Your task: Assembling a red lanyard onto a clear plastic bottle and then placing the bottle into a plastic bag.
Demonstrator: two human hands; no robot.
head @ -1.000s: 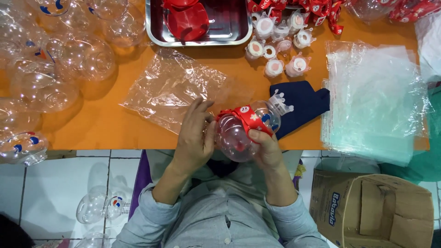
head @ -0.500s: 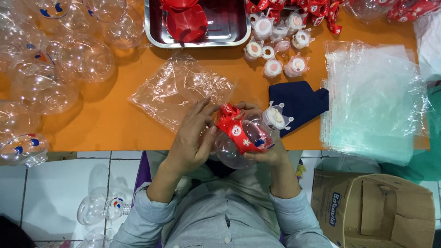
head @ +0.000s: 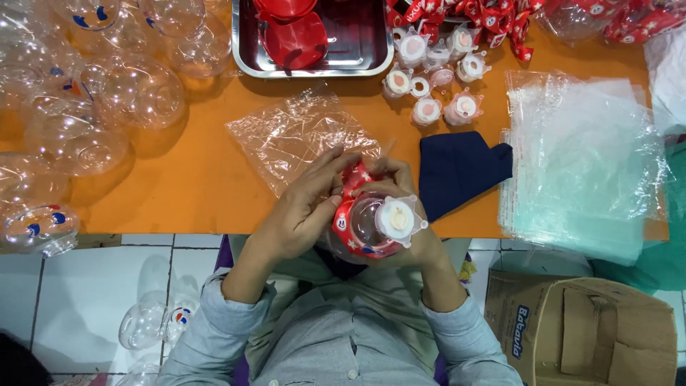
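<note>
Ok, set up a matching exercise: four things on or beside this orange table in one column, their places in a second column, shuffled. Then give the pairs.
Things:
1. steel tray
2. navy cloth
3. cardboard box
4. stack of clear bags

Places:
A. on the floor, right of the person
B. at the table's far edge, holding red plastic pieces
C. at the table's right end
D. on the table just beyond the right hand

Pairs: 1-B, 2-D, 3-A, 4-C
</note>
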